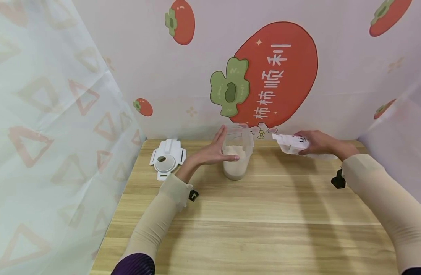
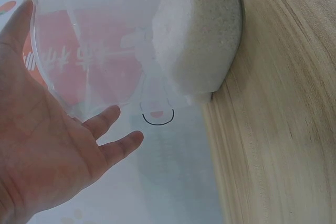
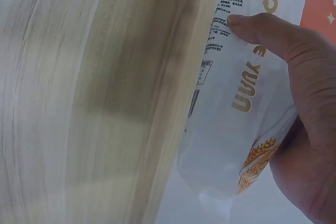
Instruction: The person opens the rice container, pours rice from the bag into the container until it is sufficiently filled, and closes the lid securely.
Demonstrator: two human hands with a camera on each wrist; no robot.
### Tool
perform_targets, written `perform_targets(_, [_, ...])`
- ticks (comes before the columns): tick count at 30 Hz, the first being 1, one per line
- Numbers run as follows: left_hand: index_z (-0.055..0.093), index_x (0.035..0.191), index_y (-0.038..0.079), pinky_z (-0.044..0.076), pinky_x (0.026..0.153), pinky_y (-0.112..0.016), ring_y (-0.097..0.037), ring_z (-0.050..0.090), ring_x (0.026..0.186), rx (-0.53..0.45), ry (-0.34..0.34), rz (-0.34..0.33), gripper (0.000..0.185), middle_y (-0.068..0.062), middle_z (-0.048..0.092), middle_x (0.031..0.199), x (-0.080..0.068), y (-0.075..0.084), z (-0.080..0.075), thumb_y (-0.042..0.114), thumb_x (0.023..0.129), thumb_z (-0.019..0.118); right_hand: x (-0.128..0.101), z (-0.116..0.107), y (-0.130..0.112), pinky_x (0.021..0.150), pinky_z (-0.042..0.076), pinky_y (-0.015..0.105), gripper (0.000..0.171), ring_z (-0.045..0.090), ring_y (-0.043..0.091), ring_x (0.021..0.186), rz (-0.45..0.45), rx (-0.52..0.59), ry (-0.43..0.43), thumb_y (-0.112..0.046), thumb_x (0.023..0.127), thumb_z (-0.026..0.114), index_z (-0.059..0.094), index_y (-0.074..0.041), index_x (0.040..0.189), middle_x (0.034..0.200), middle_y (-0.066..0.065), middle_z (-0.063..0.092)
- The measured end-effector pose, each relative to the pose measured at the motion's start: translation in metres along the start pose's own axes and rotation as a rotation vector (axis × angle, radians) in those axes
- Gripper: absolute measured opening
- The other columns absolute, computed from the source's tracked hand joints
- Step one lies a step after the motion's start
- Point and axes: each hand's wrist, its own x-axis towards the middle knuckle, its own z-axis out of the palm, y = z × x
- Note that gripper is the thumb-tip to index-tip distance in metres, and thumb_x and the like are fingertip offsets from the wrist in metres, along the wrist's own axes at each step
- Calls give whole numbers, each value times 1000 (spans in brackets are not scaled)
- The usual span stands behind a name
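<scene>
The left hand [image 1: 214, 151] is extended forward over the tabletop [image 1: 251, 214], palm turned inward toward the jar [image 1: 236, 154], fingers straight and relaxed; it grasps nothing. In the head view the thumb tip lies against the jar's front wall, while the left wrist view shows the fingers [image 2: 113, 129] spread just beside the clear wall; whether the palm itself touches cannot be told. The jar stands upright near the far centre of the tabletop, its lower part filled with a pale, fine-grained content [image 2: 197, 35], its upper part transparent and its mouth uncovered. The right hand [image 1: 317, 142] is raised to the right of the jar, forearm angled inward, and grips a white bag [image 1: 293, 143]. The right wrist view shows the thumb [image 3: 262, 30] pressed on the printed face of the bag [image 3: 231, 114] with the palm wrapped beneath it. The bag is held apart from the jar, its open end pointing toward it. A white lid [image 1: 167, 157] lies flat on the tabletop left of the left hand, clear of it.
</scene>
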Motion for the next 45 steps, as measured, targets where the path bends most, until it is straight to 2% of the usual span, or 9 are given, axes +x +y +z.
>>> perform_targets(8, [-19, 168, 22, 27, 128, -52, -23, 1, 165, -3, 3, -3, 127, -1, -22, 177, -1, 1, -1, 62, 90, 74, -3, 5, 15, 89, 50, 53, 74, 63, 35, 103, 6, -12, 9, -24, 76, 96, 63, 1, 137, 126, 25, 69])
perform_targets(17, [-19, 168, 22, 26, 128, -51, -23, 0, 165, -9, 3, -4, 128, -1, -21, 177, 0, -1, 0, 62, 90, 74, -8, 11, 29, 99, 47, 67, 74, 59, 43, 114, 57, 16, -19, -23, 79, 93, 61, 1, 141, 135, 30, 64])
perform_targets(27, [-19, 168, 20, 24, 129, -50, -23, -3, 165, -6, 6, 3, 128, -3, -21, 177, 0, -3, 2, 61, 91, 74, -18, 18, 40, 93, 49, 65, 75, 61, 42, 111, 85, -24, -19, -23, 77, 95, 62, 0, 140, 132, 29, 66])
perform_targets(34, [-17, 169, 20, 24, 129, -51, -23, -3, 165, -5, 8, 2, 127, -3, -20, 177, 0, -3, 2, 59, 91, 75, -23, 24, 48, 98, 45, 72, 75, 57, 48, 117, 118, -19, -37, -22, 79, 93, 59, 1, 143, 137, 32, 62])
perform_targets(40, [-19, 168, 18, 23, 129, -50, -21, -6, 164, -12, 6, 19, 127, -4, -22, 177, 1, -4, 2, 58, 92, 75, -27, 28, 53, 99, 43, 75, 76, 56, 53, 119, 107, -31, -27, -22, 76, 95, 61, 1, 141, 136, 35, 61])
perform_targets(45, [-19, 168, 18, 23, 129, -50, -22, -7, 164, -13, 8, 22, 128, -4, -22, 177, 1, -3, 2, 58, 92, 75, -28, 32, 56, 100, 42, 76, 74, 56, 54, 122, 107, -36, -34, -19, 78, 93, 61, 0, 142, 137, 36, 61])
